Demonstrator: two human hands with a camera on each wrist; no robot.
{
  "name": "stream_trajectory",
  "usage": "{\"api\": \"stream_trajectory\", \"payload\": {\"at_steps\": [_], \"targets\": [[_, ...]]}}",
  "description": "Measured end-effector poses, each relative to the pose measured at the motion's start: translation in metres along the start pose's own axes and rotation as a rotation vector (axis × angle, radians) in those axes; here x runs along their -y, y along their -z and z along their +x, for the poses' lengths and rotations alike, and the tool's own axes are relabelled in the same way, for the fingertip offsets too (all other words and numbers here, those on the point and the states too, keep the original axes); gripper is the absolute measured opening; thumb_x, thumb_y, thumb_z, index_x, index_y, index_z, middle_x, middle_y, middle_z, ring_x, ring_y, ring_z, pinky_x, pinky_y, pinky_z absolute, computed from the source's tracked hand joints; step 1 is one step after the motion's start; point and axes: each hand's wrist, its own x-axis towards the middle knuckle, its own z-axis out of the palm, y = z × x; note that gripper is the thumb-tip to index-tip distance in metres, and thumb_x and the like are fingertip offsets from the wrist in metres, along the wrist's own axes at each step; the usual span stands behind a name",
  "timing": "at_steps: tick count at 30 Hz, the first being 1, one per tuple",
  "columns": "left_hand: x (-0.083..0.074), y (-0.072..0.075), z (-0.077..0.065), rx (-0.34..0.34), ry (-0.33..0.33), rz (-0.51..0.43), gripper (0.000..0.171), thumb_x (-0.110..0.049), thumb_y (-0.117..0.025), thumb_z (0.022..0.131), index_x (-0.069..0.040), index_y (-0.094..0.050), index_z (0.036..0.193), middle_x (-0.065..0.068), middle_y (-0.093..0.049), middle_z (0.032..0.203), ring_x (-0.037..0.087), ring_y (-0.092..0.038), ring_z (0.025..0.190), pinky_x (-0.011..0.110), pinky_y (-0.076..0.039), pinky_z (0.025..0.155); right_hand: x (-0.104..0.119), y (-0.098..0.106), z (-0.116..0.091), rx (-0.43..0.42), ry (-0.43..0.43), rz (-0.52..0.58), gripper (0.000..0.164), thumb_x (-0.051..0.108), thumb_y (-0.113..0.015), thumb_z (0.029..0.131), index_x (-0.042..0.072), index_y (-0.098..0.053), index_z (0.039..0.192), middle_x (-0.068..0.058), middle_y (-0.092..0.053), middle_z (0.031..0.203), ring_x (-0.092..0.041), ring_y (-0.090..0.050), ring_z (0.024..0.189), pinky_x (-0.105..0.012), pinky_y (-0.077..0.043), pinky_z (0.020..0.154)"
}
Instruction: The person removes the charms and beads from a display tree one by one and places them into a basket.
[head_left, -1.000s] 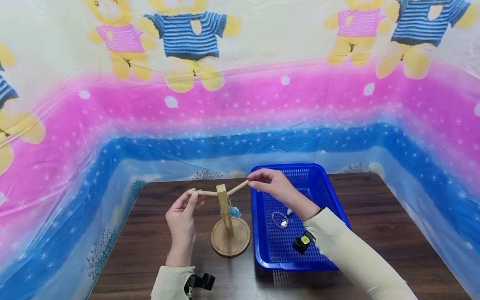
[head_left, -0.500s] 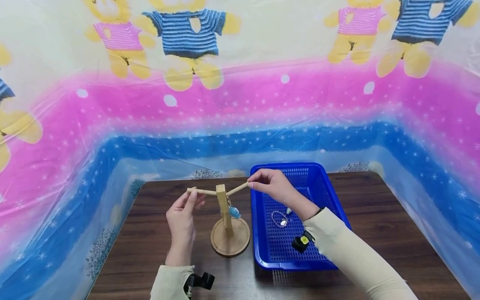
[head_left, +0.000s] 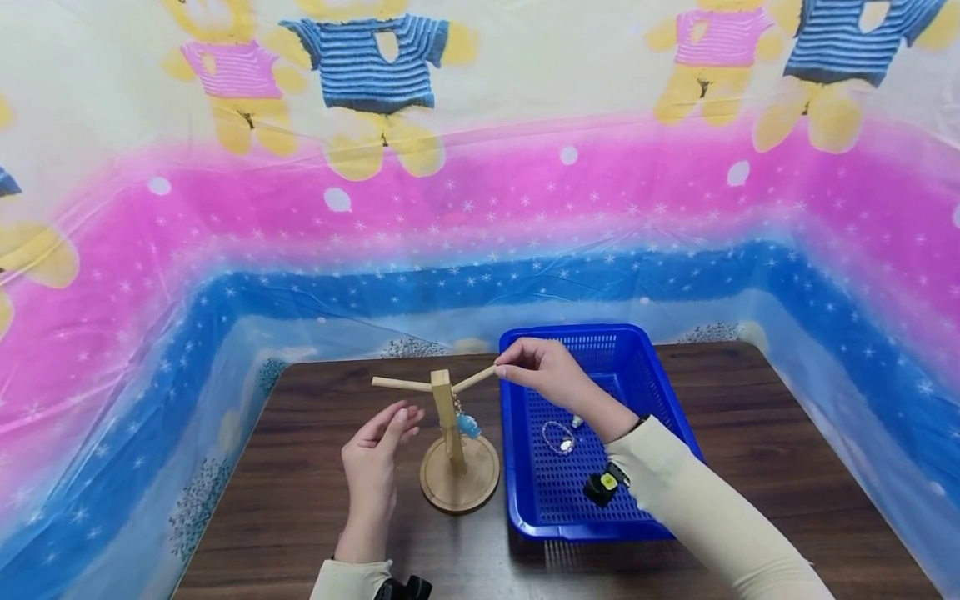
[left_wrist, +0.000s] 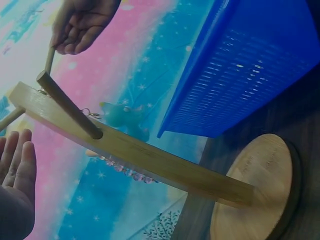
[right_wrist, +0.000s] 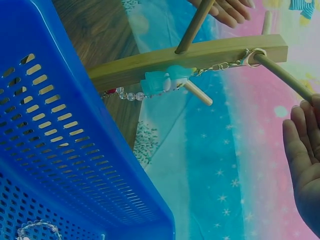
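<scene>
A wooden stand [head_left: 442, 412] with a round base and several pegs stands on the table. My right hand [head_left: 551, 372] pinches the tip of its right peg [head_left: 472, 379]. From that peg a blue figure keychain [right_wrist: 167, 81] hangs by a gold clasp and chain, close to the post. Behind the post, a string of clear and pink beads [left_wrist: 130, 172] hangs lower down, partly hidden. My left hand [head_left: 375, 450] is below the left peg [head_left: 401, 384], apart from it, fingers relaxed and holding nothing.
Right of the stand sits a blue plastic basket [head_left: 513, 492], under my right forearm. Inside lie a beaded bracelet [head_left: 557, 427] and a small whitish item [head_left: 577, 422]. A patterned curtain [head_left: 480, 200] surrounds the back and sides of the dark wooden table [head_left: 270, 500].
My left hand has let go of the left peg and dropped down below it. The right hand keeps its pinch on the right peg, and the stand has stayed in place.
</scene>
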Motion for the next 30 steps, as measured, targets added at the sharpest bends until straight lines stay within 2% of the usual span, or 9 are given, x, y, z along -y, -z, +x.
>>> {"api": "stream_trajectory", "payload": {"at_steps": [6, 10, 13, 16, 21, 23, 26, 30], "targets": [[0.004, 0.002, -0.012, 0.056, -0.075, 0.136, 0.017, 0.008, -0.067, 0.093, -0.003, -0.077, 0.102, -0.018, -0.078, 0.087, -0.002, -0.075, 0.083, 0.013, -0.062, 0.076, 0.001, 0.001, -0.001, 0.008, 0.032, -0.02, 0.012, 0.008, -0.069, 0.097, 0.0, -0.073, 0.105, -0.01, -0.072, 0.093, -0.012, -0.06, 0.074, -0.02, -0.049, 0.063], [0.008, 0.002, -0.022, 0.085, -0.133, 0.173, 0.015, 0.012, -0.067, 0.09, 0.013, -0.072, 0.104, -0.021, -0.078, 0.09, -0.005, -0.074, 0.087, 0.01, -0.061, 0.078, 0.001, 0.0, -0.004, 0.001, 0.033, -0.037, 0.012, 0.008, -0.069, 0.097, 0.0, -0.073, 0.104, -0.014, -0.072, 0.095, -0.013, -0.063, 0.076, -0.02, -0.051, 0.064], [0.012, 0.003, -0.03, 0.096, -0.182, 0.192, 0.018, 0.014, -0.069, 0.087, 0.021, -0.067, 0.104, -0.021, -0.077, 0.093, -0.005, -0.073, 0.087, 0.01, -0.06, 0.077, 0.003, -0.001, -0.006, -0.005, 0.031, -0.039, 0.011, 0.009, -0.069, 0.096, 0.001, -0.073, 0.104, -0.015, -0.072, 0.096, -0.008, -0.062, 0.076, -0.021, -0.052, 0.065], [0.018, 0.003, -0.036, 0.1, -0.286, 0.277, 0.02, 0.016, -0.074, 0.082, 0.02, -0.068, 0.101, -0.014, -0.077, 0.095, -0.006, -0.071, 0.088, 0.01, -0.061, 0.078, 0.005, -0.001, -0.008, -0.011, 0.038, -0.043, 0.012, 0.008, -0.069, 0.096, 0.0, -0.073, 0.104, -0.017, -0.072, 0.098, -0.007, -0.062, 0.076, -0.021, -0.052, 0.065], [0.03, 0.004, -0.037, 0.105, -0.565, 0.515, 0.027, 0.016, -0.083, 0.069, 0.007, -0.076, 0.093, 0.014, -0.078, 0.092, -0.008, -0.068, 0.092, 0.006, -0.058, 0.084, 0.004, -0.001, -0.01, -0.023, 0.035, -0.05, 0.011, 0.008, -0.069, 0.096, 0.0, -0.073, 0.103, -0.017, -0.072, 0.097, -0.006, -0.062, 0.075, -0.02, -0.052, 0.065], [0.034, 0.004, -0.037, 0.102, -0.647, 0.571, 0.03, 0.016, -0.085, 0.065, 0.005, -0.077, 0.091, 0.018, -0.078, 0.09, -0.004, -0.07, 0.091, 0.004, -0.056, 0.086, 0.003, -0.002, -0.01, -0.023, 0.037, -0.047, 0.01, 0.007, -0.069, 0.096, 0.0, -0.073, 0.102, -0.017, -0.072, 0.097, -0.005, -0.061, 0.074, -0.019, -0.051, 0.065], [0.036, 0.003, -0.037, 0.09, -0.692, 0.589, 0.029, 0.017, -0.085, 0.064, 0.005, -0.077, 0.089, 0.017, -0.078, 0.088, 0.001, -0.072, 0.089, 0.004, -0.056, 0.086, 0.003, -0.003, -0.012, -0.021, 0.059, -0.04, 0.011, 0.006, -0.069, 0.096, -0.002, -0.073, 0.101, -0.019, -0.072, 0.096, -0.004, -0.06, 0.073, -0.019, -0.051, 0.064], [0.035, 0.001, -0.037, 0.071, -0.679, 0.581, 0.024, 0.017, -0.084, 0.067, 0.004, -0.077, 0.087, 0.016, -0.078, 0.086, -0.006, -0.069, 0.088, 0.003, -0.056, 0.084, 0.003, -0.004, -0.013, -0.032, 0.085, -0.036, 0.01, 0.005, -0.069, 0.095, -0.003, -0.072, 0.099, -0.019, -0.072, 0.094, -0.002, -0.059, 0.072, -0.018, -0.052, 0.064]]}}
